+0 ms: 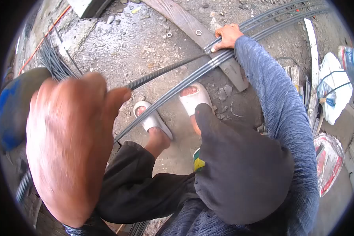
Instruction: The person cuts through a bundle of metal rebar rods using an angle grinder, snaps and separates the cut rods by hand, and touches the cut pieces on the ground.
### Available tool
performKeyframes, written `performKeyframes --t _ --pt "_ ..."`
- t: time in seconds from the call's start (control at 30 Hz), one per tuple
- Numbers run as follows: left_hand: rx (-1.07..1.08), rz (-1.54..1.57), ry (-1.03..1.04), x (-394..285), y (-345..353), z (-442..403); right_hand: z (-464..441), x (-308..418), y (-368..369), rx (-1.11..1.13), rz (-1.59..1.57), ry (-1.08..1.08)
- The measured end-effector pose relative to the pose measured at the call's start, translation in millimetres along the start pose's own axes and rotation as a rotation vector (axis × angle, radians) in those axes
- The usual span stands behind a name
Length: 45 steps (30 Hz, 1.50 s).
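Note:
My left hand (70, 129), large and close to the camera at left, is closed around a dark ribbed rebar (157, 73). That bar runs up to the right, and its far end meets a bundle of thinner ribbed steel rods (171, 91). Another stretch of ribbed bar shows below the hand at the lower left. At the top centre, my right hand (227, 36) grips the thin rods where they cross a flat wooden board (185, 24). Its palm side is hidden. The rods fan out toward the upper right.
My white slippers (196, 98) stand on rough concrete, with the rods passing over one. Cut wires (55, 59) are bunched at left, beside a dark, blue-marked round object (17, 106). White sacks (334, 88) and a pale strip (311, 59) lie at right. Small rings rest on the ground and board.

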<state>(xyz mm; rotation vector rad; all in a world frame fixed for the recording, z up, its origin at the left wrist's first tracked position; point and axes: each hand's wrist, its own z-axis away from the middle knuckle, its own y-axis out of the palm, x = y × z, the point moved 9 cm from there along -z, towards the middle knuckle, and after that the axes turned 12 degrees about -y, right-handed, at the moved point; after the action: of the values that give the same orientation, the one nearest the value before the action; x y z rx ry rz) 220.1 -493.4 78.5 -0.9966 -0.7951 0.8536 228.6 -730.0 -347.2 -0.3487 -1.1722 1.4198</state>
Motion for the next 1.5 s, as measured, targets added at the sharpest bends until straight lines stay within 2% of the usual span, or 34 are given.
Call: performKeyframes --t 0.07,0.13,0.2,0.23,0.27,0.37,0.47,0.5,0.53,0.57,0.63,0.7,0.73,0.77,0.8,0.87,0.93,1.0,1.07,1.13,1.2,1.23,1.27,1.33,1.4,1.43,1.47,1.5 --pt "0.067 0.083 -0.029 11 6 -3 2 2 -2 0.015 0.008 0.0" --pt "0.188 0.228 -0.207 49 44 3 1 2 -2 0.052 0.011 0.01" --pt "0.265 0.356 -0.255 80 87 14 0 0 -3 0.076 -0.009 0.027" --pt "0.37 0.398 -0.343 102 119 22 0 1 -1 0.096 -0.014 0.029" --pt "0.399 0.374 -0.354 115 145 28 0 2 -3 0.084 -0.007 0.02" --pt "0.406 0.645 -0.406 145 236 65 0 2 -3 0.098 -0.01 0.021" --pt "0.474 0.846 -0.494 143 329 103 2 4 -4 0.016 -0.028 -0.027" --pt "0.494 0.778 -0.506 139 365 115 6 4 0 0.011 -0.017 -0.028" --pt "0.508 0.861 -0.418 132 388 124 8 3 -1 -0.002 0.002 -0.027" --pt "0.474 0.905 -0.451 134 411 140 3 0 -4 -0.018 0.024 -0.028" --pt "0.592 1.036 -0.659 132 408 157 3 2 3 0.012 0.02 -0.015" --pt "0.596 1.19 -0.817 132 427 181 2 2 -2 -0.004 0.048 -0.029" --pt "0.534 1.264 -0.917 145 430 185 7 8 -9 0.011 0.138 -0.034" --pt "0.362 1.22 -0.81 151 407 173 5 9 -9 -0.009 0.113 -0.018" --pt "0.271 1.235 -0.824 165 416 173 6 4 -7 -0.033 0.04 0.008" --pt "0.034 1.258 -0.789 199 427 160 10 -33 22 -0.291 0.078 -0.137" --pt "-0.133 1.291 -0.828 240 413 141 18 -27 9 -0.19 -0.087 0.053" --pt "-0.186 1.327 -0.959 291 409 122 11 -12 -5 -0.136 -0.109 0.058" --pt "-0.331 1.26 -1.008 360 415 103 10 -17 -6 -0.206 -0.127 0.096" --pt "-0.386 1.085 -1.042 450 403 73 11 -23 -4 -0.271 -0.115 0.103" --pt "-0.597 0.859 -0.945 541 351 48 4 -22 -4 -0.224 -0.111 0.109" --pt "-0.607 1.014 -1.065 579 330 45 6 -24 -2 -0.197 -0.109 0.118" --pt "-0.997 0.5 -1.087 616 292 54 5 -24 -2 -0.197 -0.125 0.118" --pt "-1.153 0.2 -1.014 609 262 62 2 -26 -3 -0.198 -0.157 0.112" --pt "-0.781 0.685 -0.902 586 277 48 3 -32 -3 -0.213 -0.142 0.138" --pt "-0.452 1.016 -0.891 550 316 44 4 -33 0 -0.222 -0.14 0.153" --pt "-0.203 0.807 -0.796 497 343 42 4 -33 0 -0.241 -0.13 0.137" --pt "-0.239 0.875 -0.683 426 356 60 4 -33 1 -0.258 -0.119 0.122"
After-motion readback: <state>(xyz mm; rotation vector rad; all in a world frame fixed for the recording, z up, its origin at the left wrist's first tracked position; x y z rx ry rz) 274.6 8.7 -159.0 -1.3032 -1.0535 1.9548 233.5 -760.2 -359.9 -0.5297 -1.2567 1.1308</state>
